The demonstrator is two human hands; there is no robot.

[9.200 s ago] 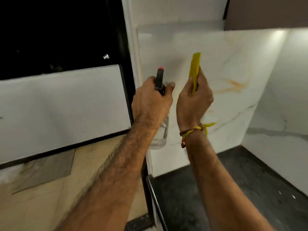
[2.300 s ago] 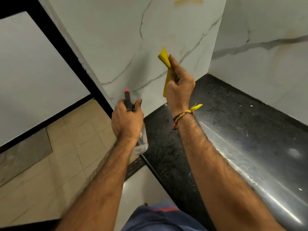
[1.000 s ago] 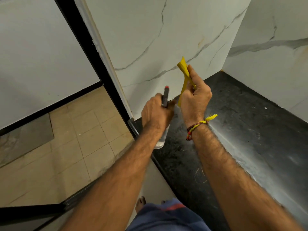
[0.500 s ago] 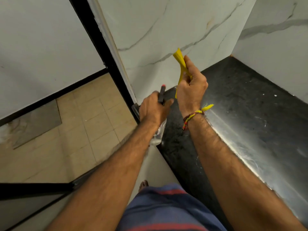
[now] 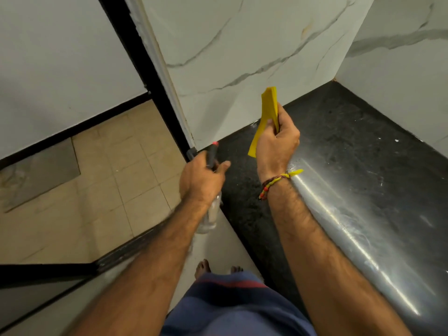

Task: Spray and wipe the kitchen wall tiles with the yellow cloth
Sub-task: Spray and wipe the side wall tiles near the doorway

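My right hand (image 5: 276, 144) grips a folded yellow cloth (image 5: 266, 115), held upright a little in front of the white marble-veined wall tiles (image 5: 242, 52), not touching them. My left hand (image 5: 201, 180) is closed around a clear spray bottle (image 5: 211, 214) with a black head and red tip (image 5: 214, 144), low beside the counter's left end. The nozzle points toward the bottom of the tiled wall. Most of the bottle is hidden by the hand.
A black stone counter (image 5: 351, 141) with a shiny rounded front edge (image 5: 339, 214) runs along the tiled corner. A black frame (image 5: 145, 76) borders the wall on the left. Beige floor tiles (image 5: 109, 178) lie below. My bare feet (image 5: 203, 267) stand by the counter.
The view has tipped further down since a second ago. Both hands sank lower toward the counter level, and the cloth has drawn slightly away from the wall.
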